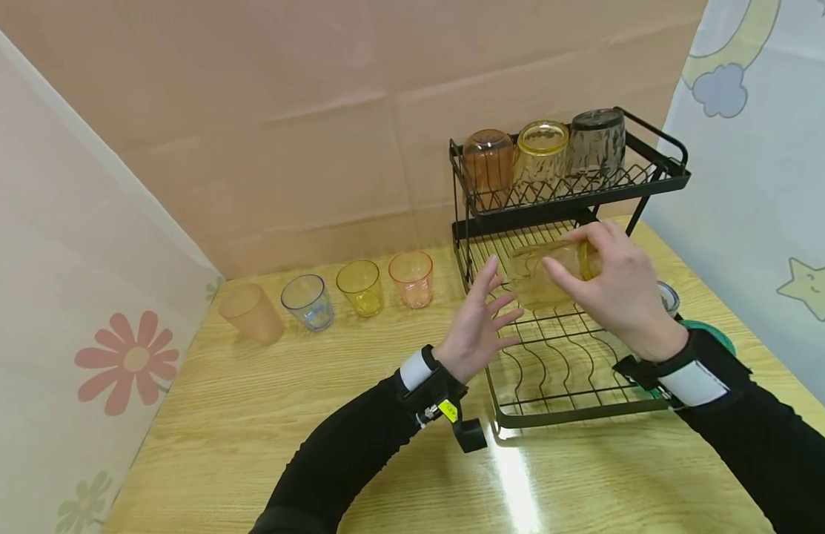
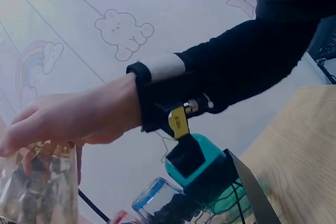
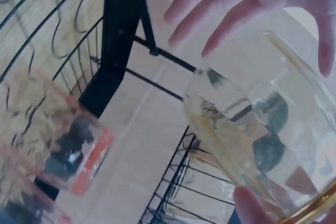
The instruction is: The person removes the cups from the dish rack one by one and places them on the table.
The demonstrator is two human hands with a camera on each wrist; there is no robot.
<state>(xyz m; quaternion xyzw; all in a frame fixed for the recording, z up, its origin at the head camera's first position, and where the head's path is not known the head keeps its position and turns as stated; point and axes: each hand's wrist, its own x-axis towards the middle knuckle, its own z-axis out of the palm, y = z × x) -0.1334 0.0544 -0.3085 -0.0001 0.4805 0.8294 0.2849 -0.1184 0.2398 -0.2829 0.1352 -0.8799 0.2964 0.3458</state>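
Note:
My right hand (image 1: 608,289) grips a clear yellow glass (image 1: 542,280) tipped on its side, just above the lower tier of a black wire dish rack (image 1: 559,386). My left hand (image 1: 482,320) is open with fingers spread, close beside the glass's left end; I cannot tell if it touches. In the right wrist view the yellow glass (image 3: 262,129) fills the frame, with the left hand's fingers (image 3: 210,9) behind it. The left wrist view shows my right hand (image 2: 73,116) over the glass (image 2: 42,187).
Three upturned glasses stand on the rack's upper tier: brown (image 1: 488,165), yellow (image 1: 540,154), grey (image 1: 595,144). Left of the rack stands a row of cups: orange (image 1: 252,313), blue (image 1: 307,302), yellow (image 1: 360,288), pink (image 1: 411,279). A blue-rimmed glass (image 1: 668,297) sits right of the rack.

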